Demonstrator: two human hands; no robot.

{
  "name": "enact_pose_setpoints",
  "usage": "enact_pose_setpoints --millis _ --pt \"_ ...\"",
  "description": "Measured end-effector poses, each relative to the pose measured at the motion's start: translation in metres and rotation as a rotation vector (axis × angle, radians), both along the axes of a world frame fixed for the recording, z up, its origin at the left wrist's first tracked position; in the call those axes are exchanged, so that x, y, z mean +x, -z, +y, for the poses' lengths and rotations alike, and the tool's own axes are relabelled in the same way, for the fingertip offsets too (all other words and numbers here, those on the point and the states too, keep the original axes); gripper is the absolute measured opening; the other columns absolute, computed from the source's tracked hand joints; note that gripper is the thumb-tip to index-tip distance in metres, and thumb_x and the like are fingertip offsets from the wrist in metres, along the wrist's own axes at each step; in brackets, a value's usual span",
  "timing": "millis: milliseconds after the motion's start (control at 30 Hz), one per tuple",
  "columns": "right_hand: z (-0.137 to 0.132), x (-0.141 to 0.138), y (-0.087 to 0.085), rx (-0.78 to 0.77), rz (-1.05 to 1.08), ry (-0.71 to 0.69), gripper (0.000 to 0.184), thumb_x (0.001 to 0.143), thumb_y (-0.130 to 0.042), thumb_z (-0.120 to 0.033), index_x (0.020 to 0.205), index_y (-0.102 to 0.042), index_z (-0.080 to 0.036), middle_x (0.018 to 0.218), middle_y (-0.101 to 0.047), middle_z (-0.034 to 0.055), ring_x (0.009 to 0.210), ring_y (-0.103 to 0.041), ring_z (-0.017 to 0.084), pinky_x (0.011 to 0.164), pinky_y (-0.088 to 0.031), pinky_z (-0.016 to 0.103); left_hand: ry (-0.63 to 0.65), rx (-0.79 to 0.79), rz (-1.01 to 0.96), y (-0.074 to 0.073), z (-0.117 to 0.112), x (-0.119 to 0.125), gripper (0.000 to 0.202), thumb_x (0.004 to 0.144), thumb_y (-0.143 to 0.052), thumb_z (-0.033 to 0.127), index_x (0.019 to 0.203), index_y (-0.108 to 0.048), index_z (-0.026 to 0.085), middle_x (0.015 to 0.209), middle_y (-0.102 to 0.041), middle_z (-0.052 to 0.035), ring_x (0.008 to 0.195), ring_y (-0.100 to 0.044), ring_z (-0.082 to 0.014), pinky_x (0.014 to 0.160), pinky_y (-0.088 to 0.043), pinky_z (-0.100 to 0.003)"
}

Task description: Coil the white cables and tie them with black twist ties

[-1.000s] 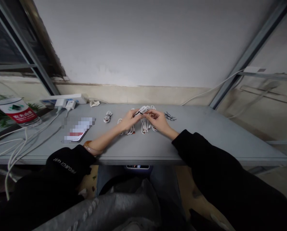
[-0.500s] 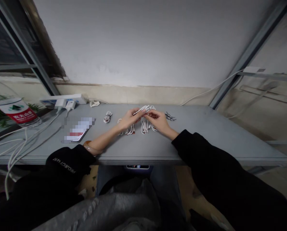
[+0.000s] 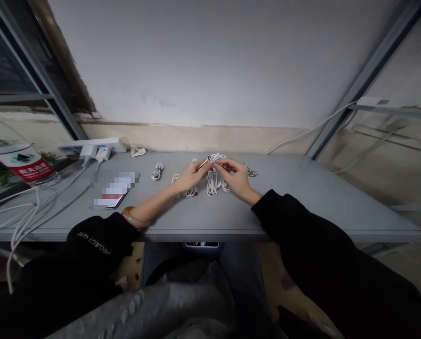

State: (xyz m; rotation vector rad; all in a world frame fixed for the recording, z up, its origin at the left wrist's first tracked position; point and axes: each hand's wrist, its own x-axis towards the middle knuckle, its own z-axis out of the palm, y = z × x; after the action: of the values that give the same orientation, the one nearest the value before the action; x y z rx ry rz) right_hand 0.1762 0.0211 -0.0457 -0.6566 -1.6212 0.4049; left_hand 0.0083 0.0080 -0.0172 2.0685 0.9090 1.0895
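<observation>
Both my hands meet over a coiled white cable (image 3: 214, 181) on the grey table (image 3: 302, 197). My left hand (image 3: 189, 176) is closed, pinching a thin black twist tie (image 3: 204, 163) near the coil's top. My right hand (image 3: 236, 176) is closed too, its fingertips on the same tie and the coil's upper loops. A second white cable bundle (image 3: 182, 190) lies partly under my left hand. Several loose black ties (image 3: 252, 172) lie just right of my right hand.
A small tied white cable (image 3: 157, 171) lies to the left, beyond it a phone (image 3: 113, 190). A power strip with chargers (image 3: 90, 147) and loose white wires (image 3: 27, 212) sit at far left, beside a water bottle (image 3: 18, 160). A wall runs behind the table.
My hands have shifted slightly away from me, and the black tie has been turned around the top of the coil. Nothing else has moved.
</observation>
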Motion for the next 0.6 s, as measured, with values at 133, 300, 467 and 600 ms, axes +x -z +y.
enact_pose_setpoints --millis 133,300,467,600 --pt "0.0000 0.0002 0.0003 -0.063 -0.017 -0.043 0.024 0.079 -0.071 -0.046 0.077 -0.070 -0.021 0.061 -0.057 -0.0027 0.053 -0.046 0.010 0.051 -0.040 0.027 0.001 0.012 -0.010 0.0002 -0.0004 0.0003 0.038 0.095 -0.042 0.048 0.073 -0.051 0.019 0.057 -0.037 0.0034 0.053 -0.034 -0.0108 0.054 -0.029 -0.028" --pt "0.0031 -0.0003 0.0028 -0.146 0.013 -0.094 0.027 0.078 -0.072 -0.047 0.079 -0.071 -0.021 0.066 -0.061 -0.0004 0.057 -0.051 0.012 0.056 -0.044 0.029 -0.009 0.029 -0.096 0.0016 0.0008 0.0009 0.036 0.091 -0.049 0.051 0.073 -0.050 0.019 0.056 -0.036 0.0046 0.054 -0.034 -0.0102 0.053 -0.029 -0.026" --pt "0.0034 -0.0009 0.0011 -0.213 0.026 -0.161 0.029 0.077 -0.071 -0.049 0.077 -0.067 -0.020 0.062 -0.056 -0.0023 0.055 -0.048 0.011 0.052 -0.039 0.028 -0.001 0.045 -0.131 0.0018 0.0003 -0.0010 0.038 0.089 -0.053 0.052 0.070 -0.046 0.020 0.058 -0.035 0.0042 0.057 -0.034 -0.0108 0.055 -0.029 -0.027" --pt "0.0033 0.0001 0.0001 -0.291 -0.009 -0.222 0.033 0.078 -0.070 -0.052 0.084 -0.067 -0.020 0.064 -0.054 -0.0024 0.057 -0.047 0.012 0.053 -0.039 0.028 0.013 0.079 -0.078 0.0016 0.0012 -0.0032 0.037 0.091 -0.049 0.051 0.071 -0.048 0.019 0.058 -0.036 0.0037 0.058 -0.036 -0.0115 0.055 -0.030 -0.027"
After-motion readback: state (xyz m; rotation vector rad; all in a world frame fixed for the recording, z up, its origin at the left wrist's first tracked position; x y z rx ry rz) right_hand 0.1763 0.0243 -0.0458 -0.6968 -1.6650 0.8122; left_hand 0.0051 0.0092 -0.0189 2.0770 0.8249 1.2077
